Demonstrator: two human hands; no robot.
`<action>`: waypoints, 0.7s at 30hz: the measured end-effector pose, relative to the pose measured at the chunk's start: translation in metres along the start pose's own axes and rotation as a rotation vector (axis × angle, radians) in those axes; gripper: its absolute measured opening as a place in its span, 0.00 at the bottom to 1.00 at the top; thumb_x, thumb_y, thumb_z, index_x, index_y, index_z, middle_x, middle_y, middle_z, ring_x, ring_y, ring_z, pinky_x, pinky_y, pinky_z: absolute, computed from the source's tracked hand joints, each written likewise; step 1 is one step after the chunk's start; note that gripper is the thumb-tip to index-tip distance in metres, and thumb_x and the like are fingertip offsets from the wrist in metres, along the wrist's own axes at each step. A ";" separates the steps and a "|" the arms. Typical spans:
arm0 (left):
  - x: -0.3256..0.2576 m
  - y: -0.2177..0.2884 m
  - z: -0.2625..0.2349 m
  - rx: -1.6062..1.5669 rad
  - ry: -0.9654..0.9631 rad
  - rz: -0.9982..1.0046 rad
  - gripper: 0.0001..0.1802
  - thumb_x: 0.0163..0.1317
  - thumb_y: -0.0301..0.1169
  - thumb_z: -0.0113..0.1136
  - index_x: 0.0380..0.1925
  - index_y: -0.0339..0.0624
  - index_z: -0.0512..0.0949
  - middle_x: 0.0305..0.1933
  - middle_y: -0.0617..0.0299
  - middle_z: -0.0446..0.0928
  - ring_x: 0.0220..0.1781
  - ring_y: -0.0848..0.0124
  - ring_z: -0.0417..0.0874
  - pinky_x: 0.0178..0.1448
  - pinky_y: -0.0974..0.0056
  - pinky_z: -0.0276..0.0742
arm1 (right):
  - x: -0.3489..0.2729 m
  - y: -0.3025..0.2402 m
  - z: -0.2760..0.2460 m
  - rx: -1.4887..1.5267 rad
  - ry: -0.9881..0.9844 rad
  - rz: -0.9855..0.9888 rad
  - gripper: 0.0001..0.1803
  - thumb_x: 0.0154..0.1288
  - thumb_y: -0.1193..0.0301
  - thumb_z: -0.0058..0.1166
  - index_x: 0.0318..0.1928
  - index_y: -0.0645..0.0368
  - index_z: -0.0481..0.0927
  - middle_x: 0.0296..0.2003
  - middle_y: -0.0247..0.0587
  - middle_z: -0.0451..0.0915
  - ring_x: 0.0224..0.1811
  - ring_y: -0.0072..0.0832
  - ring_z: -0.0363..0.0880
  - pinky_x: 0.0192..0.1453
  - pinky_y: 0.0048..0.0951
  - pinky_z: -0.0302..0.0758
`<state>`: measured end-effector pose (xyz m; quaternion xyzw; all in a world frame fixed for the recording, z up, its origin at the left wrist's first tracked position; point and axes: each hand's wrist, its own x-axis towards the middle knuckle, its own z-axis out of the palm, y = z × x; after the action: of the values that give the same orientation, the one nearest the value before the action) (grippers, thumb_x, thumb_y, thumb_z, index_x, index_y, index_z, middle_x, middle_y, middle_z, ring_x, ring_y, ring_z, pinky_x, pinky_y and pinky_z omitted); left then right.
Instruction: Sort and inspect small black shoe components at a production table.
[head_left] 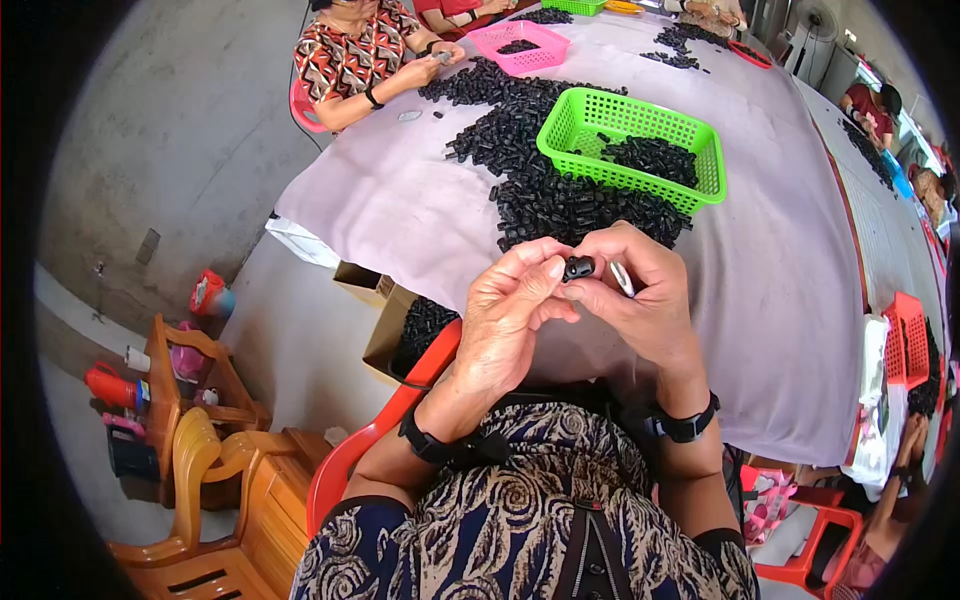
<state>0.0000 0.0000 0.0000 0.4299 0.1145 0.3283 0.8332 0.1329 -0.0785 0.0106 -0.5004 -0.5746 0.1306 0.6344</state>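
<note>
Between my two hands, above the near edge of the cloth-covered table, is a small black plastic part [578, 268] with a rounded, hollow-looking end. My left hand [512, 305] pinches it between thumb and fingertips. From the other side, my right hand [645, 290] meets the part with its thumb and curled forefinger. A small silvery tool [622, 279] is tucked in the right hand's grip and sticks up past the fingers; its lower part is hidden. Just beyond the hands lies a heap of similar black parts [545, 200].
A green basket [712, 165] holding black parts stands on the heap's right side. Farther off are a pink basket [490, 42] and a co-worker [352, 60] handling a small piece. An open cardboard box [385, 335] with black parts sits below the table's left edge, near a wooden chair [250, 500].
</note>
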 end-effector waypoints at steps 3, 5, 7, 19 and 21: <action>0.000 -0.002 0.000 0.059 0.002 0.030 0.11 0.64 0.29 0.51 0.46 0.39 0.73 0.42 0.61 0.77 0.36 0.74 0.79 0.36 0.70 0.78 | 0.001 -0.001 0.000 -0.111 0.023 -0.060 0.12 0.47 0.78 0.63 0.35 0.60 0.78 0.24 0.31 0.72 0.23 0.16 0.67 0.26 0.18 0.62; -0.001 0.000 0.001 0.083 0.032 0.025 0.11 0.64 0.28 0.50 0.45 0.39 0.73 0.41 0.62 0.77 0.34 0.75 0.79 0.35 0.71 0.76 | 0.000 0.001 -0.001 -0.124 0.011 -0.026 0.11 0.47 0.78 0.62 0.35 0.60 0.78 0.24 0.32 0.72 0.24 0.16 0.67 0.26 0.18 0.62; -0.001 0.000 0.003 0.087 0.029 0.005 0.11 0.64 0.29 0.51 0.45 0.39 0.73 0.39 0.62 0.77 0.33 0.76 0.78 0.33 0.71 0.74 | 0.000 0.002 -0.003 -0.099 0.000 -0.035 0.10 0.49 0.78 0.61 0.35 0.61 0.78 0.24 0.32 0.73 0.24 0.16 0.67 0.26 0.18 0.63; 0.003 -0.001 -0.003 -0.165 -0.055 -0.234 0.14 0.63 0.31 0.52 0.48 0.40 0.70 0.32 0.61 0.76 0.31 0.76 0.77 0.32 0.70 0.73 | -0.001 0.008 -0.004 0.139 -0.020 0.176 0.08 0.63 0.70 0.52 0.33 0.63 0.77 0.24 0.29 0.75 0.26 0.12 0.69 0.30 0.17 0.69; 0.003 -0.001 -0.003 -0.180 -0.067 -0.240 0.14 0.63 0.31 0.52 0.48 0.39 0.69 0.32 0.61 0.76 0.31 0.75 0.77 0.32 0.69 0.73 | -0.001 0.009 -0.005 0.157 -0.015 0.145 0.08 0.63 0.70 0.52 0.33 0.63 0.77 0.23 0.28 0.75 0.26 0.12 0.69 0.30 0.17 0.68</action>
<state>0.0018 0.0031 -0.0024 0.3473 0.1075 0.2208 0.9051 0.1403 -0.0769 0.0039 -0.4886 -0.5297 0.2244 0.6560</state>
